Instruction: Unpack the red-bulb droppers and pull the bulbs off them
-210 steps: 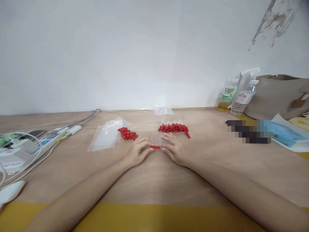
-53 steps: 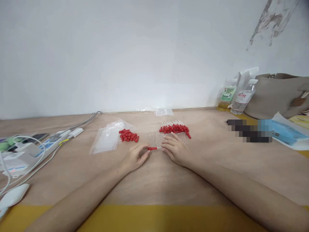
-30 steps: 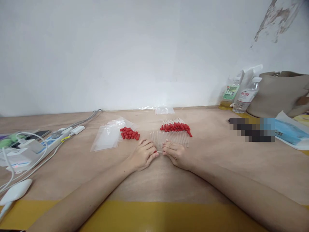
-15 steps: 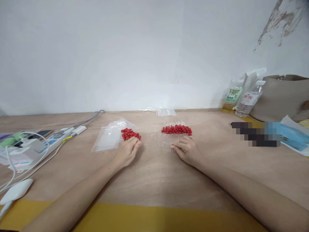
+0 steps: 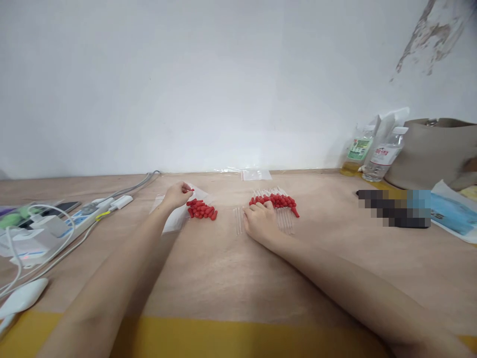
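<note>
Since half a second ago, the left hand (image 5: pixel 176 196) has moved from the near edge of the red pile (image 5: pixel 202 210) to its far left, partly hiding the plastic bags (image 5: pixel 173 222). Its grip looks pinched on one red piece (image 5: pixel 190 191); the right hand (image 5: pixel 261 222) has shifted left over the clear tubes (image 5: pixel 238 221), its hold unclear. Picking seems in hand; carrying calls for a steady pinch.

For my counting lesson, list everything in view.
caps: many, red, beside bags
tubes: many, clear, centre
capped tubes: many, red, behind tubes
bags: several, clear, left, back
power strip: 1, white, left
cables and plugs: several, pale, left
clutter: several, mixed, left
paddle: 1, white, left
bottles: 2, clear, right
handbag: 1, taupe, right
packet: 1, blue, right
blurred item: 1, dark, right
table: 1, tan, foreground
left hand: 1, over bags, pinching cap
right hand: 1, over tubes
</note>
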A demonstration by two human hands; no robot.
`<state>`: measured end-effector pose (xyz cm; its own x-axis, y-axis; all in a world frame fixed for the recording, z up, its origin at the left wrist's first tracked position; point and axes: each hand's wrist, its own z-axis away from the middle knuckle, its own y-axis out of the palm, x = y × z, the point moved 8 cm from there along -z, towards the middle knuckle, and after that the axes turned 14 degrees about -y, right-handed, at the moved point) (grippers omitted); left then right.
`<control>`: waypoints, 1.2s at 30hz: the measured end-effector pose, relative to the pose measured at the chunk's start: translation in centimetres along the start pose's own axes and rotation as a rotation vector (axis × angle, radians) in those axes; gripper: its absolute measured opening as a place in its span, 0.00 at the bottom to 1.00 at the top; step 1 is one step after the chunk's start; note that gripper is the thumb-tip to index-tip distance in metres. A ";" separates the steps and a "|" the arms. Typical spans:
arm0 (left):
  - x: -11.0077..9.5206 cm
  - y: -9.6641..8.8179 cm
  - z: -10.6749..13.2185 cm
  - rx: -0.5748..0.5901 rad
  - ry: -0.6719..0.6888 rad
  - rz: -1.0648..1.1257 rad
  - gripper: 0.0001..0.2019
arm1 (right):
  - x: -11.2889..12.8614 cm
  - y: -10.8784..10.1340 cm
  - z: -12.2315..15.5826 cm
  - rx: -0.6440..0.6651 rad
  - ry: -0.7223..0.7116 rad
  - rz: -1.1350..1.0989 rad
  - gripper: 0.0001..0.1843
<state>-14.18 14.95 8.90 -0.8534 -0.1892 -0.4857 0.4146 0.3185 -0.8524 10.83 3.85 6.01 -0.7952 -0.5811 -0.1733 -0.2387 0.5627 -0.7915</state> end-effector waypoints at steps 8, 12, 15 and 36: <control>0.4 1.9 -0.4 0.070 0.014 -0.071 0.10 | 1.3 1.3 0.3 0.099 -0.006 -0.012 0.11; 0.5 1.6 -0.3 0.047 0.007 -0.092 0.17 | 1.9 1.1 0.5 0.085 -0.009 -0.019 0.16; 0.5 0.9 -0.3 0.014 0.002 -0.096 0.19 | 2.1 1.1 0.5 0.082 -0.011 -0.021 0.20; -14.0 11.9 7.3 0.302 0.248 -0.053 0.13 | -0.2 -2.9 6.6 -0.125 -0.067 -0.163 0.12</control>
<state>4.95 14.63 4.17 -0.9114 0.0439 -0.4091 0.4102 0.0199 -0.9118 15.39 -1.52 4.48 -0.7028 -0.7055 -0.0910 -0.4315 0.5246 -0.7339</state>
